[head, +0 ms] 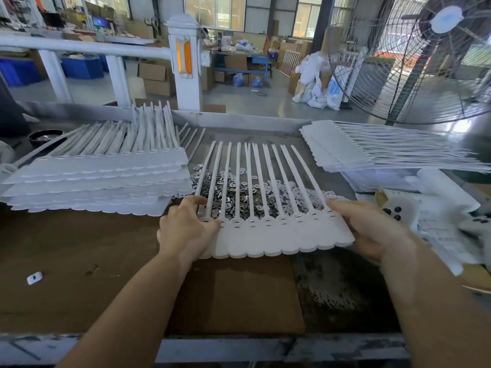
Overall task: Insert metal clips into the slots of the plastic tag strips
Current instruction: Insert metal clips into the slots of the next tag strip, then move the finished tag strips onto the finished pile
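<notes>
Behind the bench stood a big workshop with cardboard boxes, a white railing and a large wire fan. Brown cardboard covered most of the bench top, beside worn grey metal.

Both hands held one white plastic tag strip just above the bench. It was smooth and flat, with a wavy near edge and a row of little dark slots. Its long thin tails pointed away from the person, fanned out a bit. The left hand gripped its left end, thumb on top. The right hand gripped its right end.

Under the tails lay a pile of small shiny metal clips, square with holes. A stack of white strips sat at the left, and another stack at the right. One small white piece lay alone on the cardboard.
</notes>
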Tool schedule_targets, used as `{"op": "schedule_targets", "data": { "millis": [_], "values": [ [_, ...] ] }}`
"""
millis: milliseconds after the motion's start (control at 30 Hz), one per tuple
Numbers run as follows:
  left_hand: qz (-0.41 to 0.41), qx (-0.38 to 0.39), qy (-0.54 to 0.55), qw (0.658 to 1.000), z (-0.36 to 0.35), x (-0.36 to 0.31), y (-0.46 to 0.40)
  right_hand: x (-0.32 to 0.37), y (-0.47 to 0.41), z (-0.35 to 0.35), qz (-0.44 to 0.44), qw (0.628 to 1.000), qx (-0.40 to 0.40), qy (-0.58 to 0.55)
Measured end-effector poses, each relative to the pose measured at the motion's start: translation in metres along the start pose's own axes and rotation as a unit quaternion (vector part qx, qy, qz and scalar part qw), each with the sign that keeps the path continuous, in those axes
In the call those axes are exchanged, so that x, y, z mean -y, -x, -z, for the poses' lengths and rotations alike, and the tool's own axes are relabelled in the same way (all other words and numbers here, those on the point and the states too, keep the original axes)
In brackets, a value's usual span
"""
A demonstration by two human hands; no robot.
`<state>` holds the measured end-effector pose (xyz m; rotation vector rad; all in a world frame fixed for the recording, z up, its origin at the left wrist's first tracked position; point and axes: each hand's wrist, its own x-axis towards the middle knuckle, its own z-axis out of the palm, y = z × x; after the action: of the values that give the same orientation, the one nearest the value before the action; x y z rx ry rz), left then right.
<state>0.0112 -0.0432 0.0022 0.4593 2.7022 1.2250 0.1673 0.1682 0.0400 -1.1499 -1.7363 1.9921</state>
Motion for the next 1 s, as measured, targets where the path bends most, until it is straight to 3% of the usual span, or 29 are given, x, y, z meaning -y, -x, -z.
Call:
{"op": "schedule_targets", "data": {
  "millis": [233, 467, 1000],
  "values": [
    [-0.008, 0.006, 0.088, 0.996, 0.001, 0.005, -0.001, -0.008, -0.001, -0.003, 0.026, 0.999, 0.039, -0.006],
    [-0.014, 0.014, 0.197, 0.980, 0.005, 0.003, 0.001, -0.008, -0.001, 0.002, 0.052, 0.998, 0.024, -0.001],
    [0.038, 0.073, 0.441, 0.894, 0.008, -0.011, -0.014, -0.007, -0.001, 0.010, 0.154, 0.986, -0.047, -0.032]
  ]
}}
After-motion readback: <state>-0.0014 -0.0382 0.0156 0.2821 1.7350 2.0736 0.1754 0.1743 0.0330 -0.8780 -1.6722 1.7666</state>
